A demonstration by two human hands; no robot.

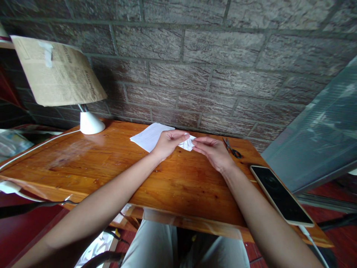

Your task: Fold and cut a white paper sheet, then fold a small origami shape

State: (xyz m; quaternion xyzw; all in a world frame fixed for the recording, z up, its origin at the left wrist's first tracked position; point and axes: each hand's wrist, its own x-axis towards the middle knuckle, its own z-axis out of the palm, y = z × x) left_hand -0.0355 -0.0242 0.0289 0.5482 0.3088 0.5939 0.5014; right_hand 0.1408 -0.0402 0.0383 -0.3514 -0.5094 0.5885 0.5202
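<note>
My left hand (168, 143) and my right hand (213, 152) meet over the far middle of a wooden table (119, 167). Both pinch a small folded piece of white paper (189, 142) held between their fingertips, just above the tabletop. Behind my left hand lies a flat white paper sheet (149, 136), partly hidden by the hand.
Small scissors (232, 149) lie right of my right hand. A dark phone (280, 193) with a cable rests at the table's right edge. A lamp (83, 111) with a paper shade stands at the back left, against a brick wall. My knees show under the front edge.
</note>
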